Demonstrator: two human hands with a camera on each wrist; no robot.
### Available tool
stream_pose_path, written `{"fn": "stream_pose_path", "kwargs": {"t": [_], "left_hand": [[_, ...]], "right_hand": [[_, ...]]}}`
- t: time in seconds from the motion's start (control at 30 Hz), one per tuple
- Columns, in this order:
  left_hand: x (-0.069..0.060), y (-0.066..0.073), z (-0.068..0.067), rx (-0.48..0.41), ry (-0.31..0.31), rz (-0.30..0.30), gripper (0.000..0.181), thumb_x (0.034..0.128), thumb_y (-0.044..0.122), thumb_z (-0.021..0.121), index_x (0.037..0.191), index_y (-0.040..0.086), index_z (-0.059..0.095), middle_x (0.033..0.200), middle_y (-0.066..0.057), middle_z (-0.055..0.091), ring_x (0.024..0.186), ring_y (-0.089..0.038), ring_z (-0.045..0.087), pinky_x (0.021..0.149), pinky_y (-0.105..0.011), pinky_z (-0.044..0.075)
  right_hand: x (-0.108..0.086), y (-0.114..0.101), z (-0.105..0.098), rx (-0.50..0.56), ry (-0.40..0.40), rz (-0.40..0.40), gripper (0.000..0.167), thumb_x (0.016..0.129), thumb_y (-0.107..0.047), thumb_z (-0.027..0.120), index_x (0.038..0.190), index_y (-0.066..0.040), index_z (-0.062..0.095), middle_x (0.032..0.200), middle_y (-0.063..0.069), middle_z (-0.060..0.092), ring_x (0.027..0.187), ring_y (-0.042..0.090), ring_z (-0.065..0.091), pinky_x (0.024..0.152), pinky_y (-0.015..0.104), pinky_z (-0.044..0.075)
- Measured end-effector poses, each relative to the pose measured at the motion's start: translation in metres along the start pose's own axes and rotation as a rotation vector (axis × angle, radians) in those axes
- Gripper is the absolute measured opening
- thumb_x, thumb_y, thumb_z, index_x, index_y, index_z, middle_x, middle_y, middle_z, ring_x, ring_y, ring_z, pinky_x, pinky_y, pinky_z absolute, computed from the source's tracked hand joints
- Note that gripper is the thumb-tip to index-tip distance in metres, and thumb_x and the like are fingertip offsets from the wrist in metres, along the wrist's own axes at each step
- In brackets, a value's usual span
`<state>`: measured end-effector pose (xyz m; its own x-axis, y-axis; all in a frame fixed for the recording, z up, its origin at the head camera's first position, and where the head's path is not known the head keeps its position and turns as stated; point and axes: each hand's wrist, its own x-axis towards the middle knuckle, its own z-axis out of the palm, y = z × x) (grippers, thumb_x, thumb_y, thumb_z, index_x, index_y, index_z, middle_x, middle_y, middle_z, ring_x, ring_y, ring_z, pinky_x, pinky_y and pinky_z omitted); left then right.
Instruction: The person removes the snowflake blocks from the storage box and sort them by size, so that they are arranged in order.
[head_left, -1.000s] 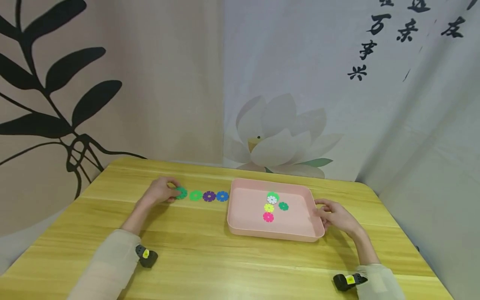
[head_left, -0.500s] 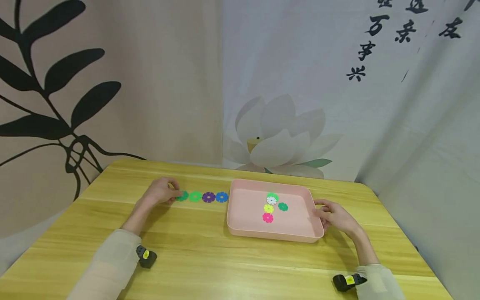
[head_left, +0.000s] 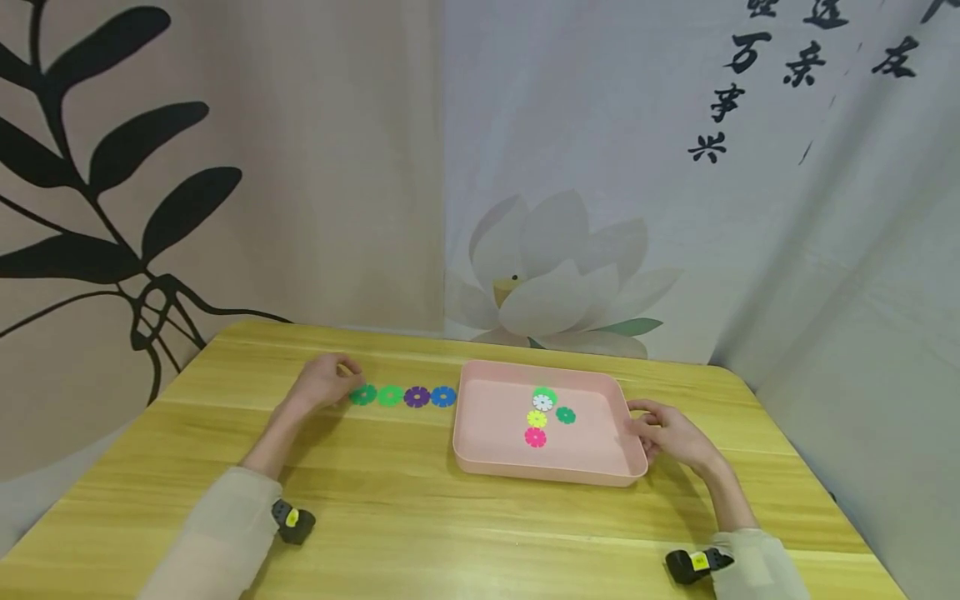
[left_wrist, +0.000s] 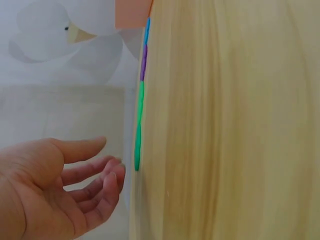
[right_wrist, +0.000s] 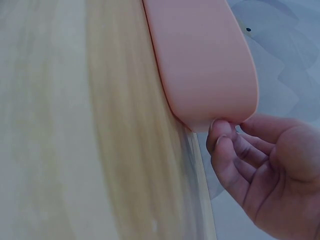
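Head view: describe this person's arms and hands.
The left sleeve and right sleeve are off-white. At their cuffs sit a left black device and right black device, each with a yellow patch. Left hand and right hand are bare.

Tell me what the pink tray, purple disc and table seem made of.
Pink tray: probably plastic, smooth and satin, with thin, evenly coloured walls. Purple disc: likely plastic too, flat, notched and uniformly coloured. Table: wood or wood-look laminate; grain streaks show, with a soft sheen.
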<state>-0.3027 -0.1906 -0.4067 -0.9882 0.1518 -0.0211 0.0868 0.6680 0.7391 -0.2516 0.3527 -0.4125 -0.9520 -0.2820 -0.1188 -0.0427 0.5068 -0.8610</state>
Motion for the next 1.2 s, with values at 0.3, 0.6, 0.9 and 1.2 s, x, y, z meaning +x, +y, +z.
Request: {"fn": "stream_pose_path", "kwargs": {"t": [0.3,0.6,0.9,1.2], "left_hand": [[0.007,0.026,0.021,-0.069,0.016,0.124,0.027,0.1000,0.014,0.063,0.117,-0.007,0.064,0.094,-0.017,0.065,0.075,-0.032,0.066,0.064,-0.037,0.056],[0.010,0.064,0.050,-0.164,-0.055,0.230,0.026,0.0986,0.012,0.064,0.116,-0.007,0.065,0.095,-0.018,0.068,0.084,-0.039,0.067,0.072,-0.046,0.059],[0.014,0.102,0.089,-0.239,-0.122,0.312,0.017,0.0977,0.009,0.065,0.108,-0.005,0.068,0.089,-0.020,0.068,0.081,-0.042,0.067,0.064,-0.030,0.056],[0.018,0.130,0.123,-0.223,-0.167,0.296,0.008,0.0982,0.007,0.065,0.102,0.001,0.068,0.088,-0.010,0.067,0.083,-0.032,0.068,0.069,-0.032,0.057]], "right_hand": [[0.000,0.001,0.000,0.002,0.000,-0.004,0.055,0.104,-0.012,0.057,0.145,0.015,0.034,0.088,0.015,0.059,0.060,0.020,0.059,0.058,0.034,0.056],[0.000,0.000,0.000,0.009,-0.002,0.005,0.055,0.104,-0.012,0.057,0.146,0.015,0.033,0.090,0.016,0.060,0.059,0.020,0.060,0.058,0.034,0.057],[0.002,0.000,0.001,-0.009,0.007,0.006,0.055,0.104,-0.013,0.058,0.145,0.014,0.035,0.089,0.015,0.060,0.060,0.022,0.061,0.058,0.034,0.057],[0.002,0.000,0.001,-0.012,0.011,0.009,0.056,0.103,-0.013,0.058,0.145,0.015,0.034,0.089,0.015,0.061,0.060,0.021,0.061,0.058,0.034,0.057]]}}
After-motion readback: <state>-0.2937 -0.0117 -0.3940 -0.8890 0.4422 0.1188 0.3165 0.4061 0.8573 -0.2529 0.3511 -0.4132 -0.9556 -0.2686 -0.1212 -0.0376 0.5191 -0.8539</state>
